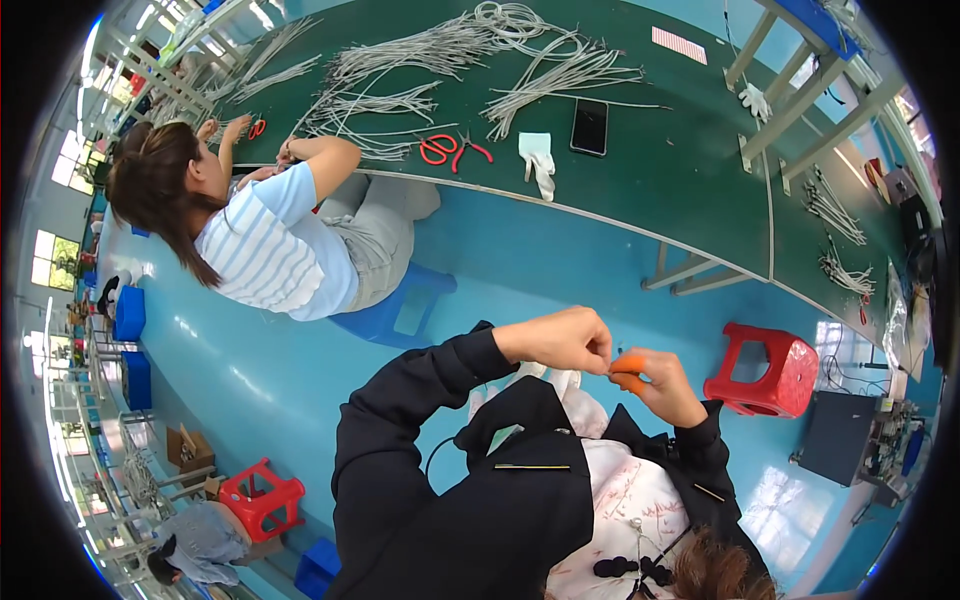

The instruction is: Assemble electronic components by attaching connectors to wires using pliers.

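Note:
My left hand (565, 340) is raised in front of my chest, its fingers bent and pinched together. Close beside it, nearly touching, is my right hand (662, 385), also closed, with orange finger cots (630, 364) on its thumb and forefinger. Whatever lies between the fingertips is too small or hidden to make out. Both hands are away from the green table (650, 180). On its near edge rest a white glove (541, 170), a black phone (590, 127), red-handled pliers (470, 152) and red-handled scissors (437, 150).
Bundles of grey cables (420, 55) cover the table's far left part. A co-worker in a striped shirt (285, 240) sits at left on a blue stool (405, 310). One red stool (765, 370) stands at right, another red stool (262, 500) at lower left. Metal frames (800, 90) rise at upper right.

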Demonstrator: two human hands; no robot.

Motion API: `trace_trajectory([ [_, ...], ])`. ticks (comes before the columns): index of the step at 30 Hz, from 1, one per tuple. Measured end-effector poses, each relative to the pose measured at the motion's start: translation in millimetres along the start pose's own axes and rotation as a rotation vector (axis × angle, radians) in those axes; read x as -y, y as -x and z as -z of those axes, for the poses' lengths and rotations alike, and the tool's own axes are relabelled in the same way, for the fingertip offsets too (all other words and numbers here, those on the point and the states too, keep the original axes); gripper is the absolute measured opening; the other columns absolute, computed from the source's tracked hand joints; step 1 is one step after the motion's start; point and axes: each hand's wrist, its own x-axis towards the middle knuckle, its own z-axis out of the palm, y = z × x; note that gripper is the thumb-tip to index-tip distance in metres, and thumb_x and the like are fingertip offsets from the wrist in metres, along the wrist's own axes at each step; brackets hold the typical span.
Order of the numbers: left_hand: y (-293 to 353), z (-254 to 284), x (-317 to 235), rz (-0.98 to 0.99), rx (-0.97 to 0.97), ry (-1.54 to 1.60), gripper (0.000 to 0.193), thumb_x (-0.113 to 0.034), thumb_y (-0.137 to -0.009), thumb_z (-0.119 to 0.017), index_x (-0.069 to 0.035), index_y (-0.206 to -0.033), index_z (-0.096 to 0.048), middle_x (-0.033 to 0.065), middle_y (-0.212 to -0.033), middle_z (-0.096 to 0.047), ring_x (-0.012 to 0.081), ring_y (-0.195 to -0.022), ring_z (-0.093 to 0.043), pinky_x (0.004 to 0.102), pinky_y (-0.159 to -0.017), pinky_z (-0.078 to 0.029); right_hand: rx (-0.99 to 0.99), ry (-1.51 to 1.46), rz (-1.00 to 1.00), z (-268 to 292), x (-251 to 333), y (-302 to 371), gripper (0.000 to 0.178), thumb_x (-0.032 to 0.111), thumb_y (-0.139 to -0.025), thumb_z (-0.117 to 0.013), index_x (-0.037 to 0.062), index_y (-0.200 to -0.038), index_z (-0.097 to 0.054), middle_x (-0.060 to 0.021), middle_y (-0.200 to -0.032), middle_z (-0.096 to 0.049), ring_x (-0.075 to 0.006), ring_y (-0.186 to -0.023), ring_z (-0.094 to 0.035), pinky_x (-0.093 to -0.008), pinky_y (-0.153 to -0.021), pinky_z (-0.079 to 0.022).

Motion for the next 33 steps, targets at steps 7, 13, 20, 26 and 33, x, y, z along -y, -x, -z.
trace_trajectory([
  [7,-10,-20,-12,-0.165,-0.43,0.336,0.009,-0.007,-0.077,-0.063,0.001,-0.08,-0.063,0.0057,-0.071,-0.057,0.0125,-0.063,-0.054,0.0288,-0.058,-0.043,-0.283,-0.376,-0.276,0,18,-3,0.006,0.003,-0.09,-0.057,-0.0025,-0.092,-0.057,-0.0079,-0.076,-0.063,-0.012,-0.059,-0.058,-0.0235,-0.052,-0.046],
  [13,-32,-43,-18,-0.552,-1.004,-0.497,0.011,-0.004,-0.071,-0.065,-0.002,-0.081,-0.061,0.0062,-0.075,-0.053,0.0183,-0.066,-0.053,0.0293,-0.06,-0.043,-0.549,-0.76,-0.301,-7,18,-11,0.015,0.011,-0.095,-0.051,-0.0039,-0.093,-0.055,-0.0076,-0.072,-0.06,-0.0109,-0.054,-0.054,-0.0227,-0.047,-0.041],
  [20,-20,-56,-22,-0.539,-1.032,-0.975,0.02,0.001,-0.063,-0.064,-0.003,-0.081,-0.058,0.0081,-0.077,-0.053,0.0227,-0.067,-0.054,0.0336,-0.06,-0.044,-0.685,-0.788,-0.291,-14,23,-9,0.016,0.013,-0.095,-0.052,-0.0026,-0.093,-0.056,-0.0071,-0.071,-0.059,-0.0098,-0.053,-0.052,-0.022,-0.047,-0.04],
  [26,-13,-53,-11,-0.423,-1.071,-0.347,0.016,0.001,-0.076,-0.061,0.0,-0.092,-0.058,0.0081,-0.086,-0.058,0.0202,-0.074,-0.057,0.0283,-0.067,-0.046,-0.775,-0.486,-0.281,8,22,-8,0.014,0.011,-0.094,-0.052,-0.0006,-0.097,-0.06,-0.0039,-0.071,-0.06,-0.0063,-0.054,-0.048,-0.019,-0.048,-0.036],
  [33,-15,-31,-42,-0.329,-0.715,0.459,0.023,-0.004,-0.086,-0.06,0.0,-0.108,-0.06,0.0057,-0.105,-0.059,0.0125,-0.09,-0.053,0.0251,-0.081,-0.043,-0.742,-0.222,-0.15,5,31,-11,0.011,0.003,-0.088,-0.061,-0.0018,-0.097,-0.063,-0.0045,-0.073,-0.063,-0.0083,-0.062,-0.057,-0.0204,-0.053,-0.043],
])
